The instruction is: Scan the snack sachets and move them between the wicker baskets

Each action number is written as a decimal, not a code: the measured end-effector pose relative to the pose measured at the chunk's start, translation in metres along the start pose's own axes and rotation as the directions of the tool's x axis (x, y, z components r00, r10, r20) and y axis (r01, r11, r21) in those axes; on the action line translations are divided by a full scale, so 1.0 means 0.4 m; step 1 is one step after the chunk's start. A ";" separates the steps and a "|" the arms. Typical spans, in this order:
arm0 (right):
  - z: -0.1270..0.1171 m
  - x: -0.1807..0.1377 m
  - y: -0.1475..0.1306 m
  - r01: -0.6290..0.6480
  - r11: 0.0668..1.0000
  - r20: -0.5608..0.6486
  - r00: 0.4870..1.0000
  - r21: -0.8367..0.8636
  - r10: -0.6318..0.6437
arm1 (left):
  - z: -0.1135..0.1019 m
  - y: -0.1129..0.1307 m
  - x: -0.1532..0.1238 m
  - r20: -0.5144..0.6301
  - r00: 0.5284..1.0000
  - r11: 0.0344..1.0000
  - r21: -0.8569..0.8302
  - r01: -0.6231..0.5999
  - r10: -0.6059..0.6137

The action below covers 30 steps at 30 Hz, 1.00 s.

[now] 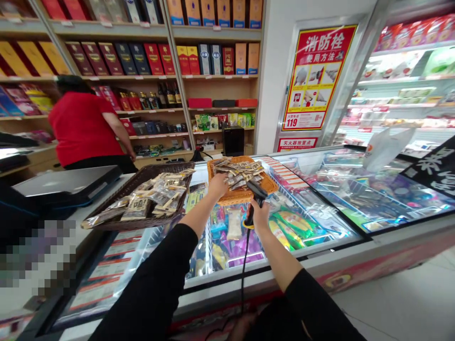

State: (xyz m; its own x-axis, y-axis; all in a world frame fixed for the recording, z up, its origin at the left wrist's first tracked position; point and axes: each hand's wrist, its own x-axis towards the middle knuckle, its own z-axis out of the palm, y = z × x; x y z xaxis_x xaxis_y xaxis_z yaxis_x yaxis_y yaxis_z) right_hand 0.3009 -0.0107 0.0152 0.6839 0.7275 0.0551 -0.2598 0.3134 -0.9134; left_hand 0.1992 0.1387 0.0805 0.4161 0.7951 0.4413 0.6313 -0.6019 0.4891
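My left hand [217,183] reaches into an orange woven basket [232,196] that sits on the glass lid of a chest freezer [320,222]; its fingers close on small snack packets [239,173] piled there. My right hand [259,214] grips a black handheld barcode scanner [255,194] with a yellow-trimmed handle, its head pointed at the basket. The scanner's black cable [243,265] hangs down toward me. A dark brown woven basket [142,199] with more snack packets stands to the left.
A person in a red top [83,125] stands at the back left, facing shelves of boxed bottles [149,57]. A black counter device [67,184] lies at left. A refrigerated display case [401,90] and a red fire-hydrant poster [314,78] stand at right.
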 end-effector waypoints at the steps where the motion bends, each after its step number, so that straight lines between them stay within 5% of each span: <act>1: 0.001 0.001 0.001 0.005 1.000 0.000 1.000 0.012 -0.005 | 0.023 0.002 0.025 0.014 0.999 0.999 0.025 0.043 -0.043; 7: 0.011 0.012 0.001 -0.008 1.000 -0.001 1.000 0.011 0.008 | 0.099 -0.030 0.108 0.071 0.960 0.961 0.075 0.267 -0.272; 14: 0.012 0.014 0.001 -0.038 0.999 0.001 0.999 -0.034 0.038 | 0.073 -0.059 0.113 -0.009 0.924 0.912 -0.165 0.376 -0.382; 19: 0.000 0.011 -0.004 -0.025 1.000 0.009 1.000 -0.008 0.025 | -0.027 -0.049 0.090 0.050 0.937 0.900 -0.266 0.346 -0.345; 24: -0.006 -0.009 -0.009 0.012 1.000 0.043 0.999 -0.016 -0.011 | -0.189 -0.093 -0.001 0.175 0.872 0.673 -0.572 0.468 -0.457; 30: 0.054 -0.097 -0.001 0.112 0.971 0.372 0.928 -0.213 -0.025 | -0.253 -0.182 -0.145 0.029 0.916 0.592 -0.755 0.283 -0.401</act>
State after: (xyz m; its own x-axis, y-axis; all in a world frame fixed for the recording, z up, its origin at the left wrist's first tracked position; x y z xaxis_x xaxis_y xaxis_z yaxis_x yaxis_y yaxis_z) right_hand 0.2597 -0.0261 0.0221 0.3876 0.8941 0.2244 -0.0305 0.2557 -0.9663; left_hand 0.0630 0.1289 0.0954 0.1464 0.9715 0.1862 -0.0023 -0.1879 0.9822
